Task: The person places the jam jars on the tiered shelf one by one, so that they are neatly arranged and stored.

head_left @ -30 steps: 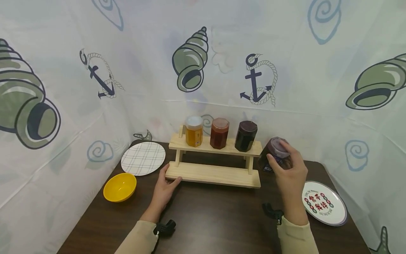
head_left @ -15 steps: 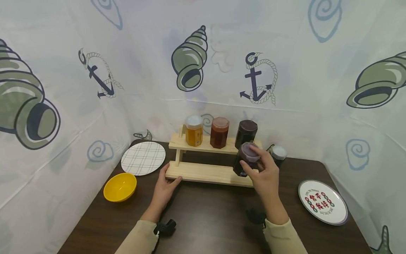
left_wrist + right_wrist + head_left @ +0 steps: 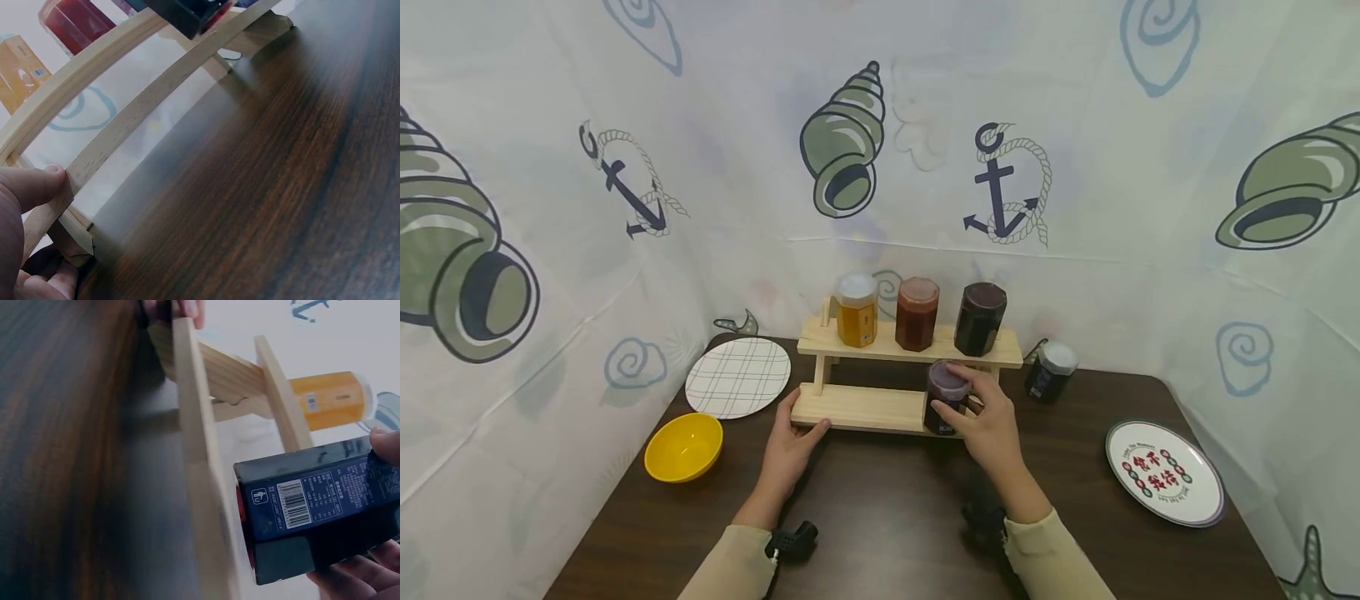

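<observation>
A two-tier wooden display rack (image 3: pixel 857 407) stands toward the back of the table. My left hand (image 3: pixel 784 458) grips the left end of its lower shelf, thumb on the front edge in the left wrist view. With my right hand (image 3: pixel 996 429) I hold a dark faceted jar (image 3: pixel 937 414) near its purplish lid, over the right half of the lower shelf. In the right wrist view, the base of this jar (image 3: pixel 294 506), with a barcode label on its side, is close to the shelf board. On the upper shelf stand an amber jar (image 3: pixel 857 323), a red jar (image 3: pixel 916 323) and another dark jar (image 3: pixel 979 327).
A white-lidded dark jar (image 3: pixel 1049 377) stands right of the rack. Farther right lies a white plate (image 3: pixel 1197 500) with red characters. To the left are a checked white plate (image 3: pixel 737 379) and a yellow bowl (image 3: pixel 681 454). Printed cloth hangs behind and beside the table.
My right hand has carried the dark jar leftward and down, from right of the rack to its lower shelf, revealing the white-lidded jar. My left hand has kept its grip on the shelf end.
</observation>
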`<action>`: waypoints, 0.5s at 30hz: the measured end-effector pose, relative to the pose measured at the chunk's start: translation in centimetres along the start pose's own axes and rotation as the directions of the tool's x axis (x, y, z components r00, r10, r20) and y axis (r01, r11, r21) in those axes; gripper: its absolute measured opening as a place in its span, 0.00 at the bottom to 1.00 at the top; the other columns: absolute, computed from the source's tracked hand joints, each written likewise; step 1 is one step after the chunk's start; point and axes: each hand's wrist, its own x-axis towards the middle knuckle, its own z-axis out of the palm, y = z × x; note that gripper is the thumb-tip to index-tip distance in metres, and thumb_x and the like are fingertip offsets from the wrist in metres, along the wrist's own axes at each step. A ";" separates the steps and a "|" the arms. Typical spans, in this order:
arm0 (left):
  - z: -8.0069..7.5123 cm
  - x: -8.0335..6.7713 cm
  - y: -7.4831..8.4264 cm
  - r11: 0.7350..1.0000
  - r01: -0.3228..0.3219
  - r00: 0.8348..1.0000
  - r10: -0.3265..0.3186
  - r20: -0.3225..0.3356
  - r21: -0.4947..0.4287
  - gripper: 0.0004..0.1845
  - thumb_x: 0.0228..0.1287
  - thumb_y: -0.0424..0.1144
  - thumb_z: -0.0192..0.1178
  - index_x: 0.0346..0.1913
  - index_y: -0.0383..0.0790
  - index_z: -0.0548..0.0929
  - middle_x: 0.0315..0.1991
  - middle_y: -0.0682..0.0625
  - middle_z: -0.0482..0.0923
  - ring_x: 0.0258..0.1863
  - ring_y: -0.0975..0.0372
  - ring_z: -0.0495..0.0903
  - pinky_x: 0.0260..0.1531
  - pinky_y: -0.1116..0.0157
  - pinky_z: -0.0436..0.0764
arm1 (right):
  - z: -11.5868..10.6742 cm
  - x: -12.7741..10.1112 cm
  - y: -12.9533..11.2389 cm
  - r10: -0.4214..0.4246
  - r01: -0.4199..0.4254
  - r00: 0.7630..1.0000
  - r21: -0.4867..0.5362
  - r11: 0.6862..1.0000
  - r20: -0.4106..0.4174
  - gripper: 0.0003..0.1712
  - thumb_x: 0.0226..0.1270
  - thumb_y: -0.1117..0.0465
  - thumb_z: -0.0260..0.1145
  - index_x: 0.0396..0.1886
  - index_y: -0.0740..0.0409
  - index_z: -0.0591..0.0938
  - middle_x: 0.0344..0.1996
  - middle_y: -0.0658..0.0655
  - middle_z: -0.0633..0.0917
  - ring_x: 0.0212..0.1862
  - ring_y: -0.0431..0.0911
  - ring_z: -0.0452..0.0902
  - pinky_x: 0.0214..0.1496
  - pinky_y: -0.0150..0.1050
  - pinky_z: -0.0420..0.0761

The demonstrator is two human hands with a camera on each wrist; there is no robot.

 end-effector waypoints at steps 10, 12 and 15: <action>0.2 -0.1 0.1 1.000 0.008 1.000 -0.008 -0.010 0.003 0.51 0.74 0.36 0.73 0.89 0.46 0.51 0.88 0.37 0.51 0.85 0.45 0.61 0.80 0.45 0.68 | 1.8 -0.4 1.3 0.012 -0.015 0.999 0.060 0.998 0.040 0.38 0.61 0.64 0.85 0.68 0.50 0.77 0.70 0.60 0.80 0.70 0.60 0.82 0.68 0.60 0.85; 0.1 -0.1 0.1 1.000 0.005 1.000 -0.005 -0.010 -0.003 0.51 0.74 0.37 0.73 0.89 0.46 0.51 0.88 0.37 0.51 0.85 0.45 0.61 0.80 0.45 0.68 | 2.1 -0.5 1.6 0.009 -0.013 0.998 0.084 0.996 0.055 0.38 0.63 0.64 0.84 0.70 0.50 0.77 0.73 0.61 0.78 0.73 0.60 0.80 0.70 0.60 0.83; 0.1 0.0 0.1 1.000 0.002 1.000 -0.002 -0.008 0.000 0.50 0.75 0.38 0.73 0.89 0.47 0.51 0.88 0.37 0.51 0.86 0.46 0.60 0.80 0.45 0.67 | 2.2 -0.5 2.1 -0.005 -0.005 0.996 0.117 0.993 0.086 0.39 0.65 0.66 0.82 0.73 0.51 0.75 0.75 0.63 0.75 0.75 0.63 0.77 0.72 0.62 0.80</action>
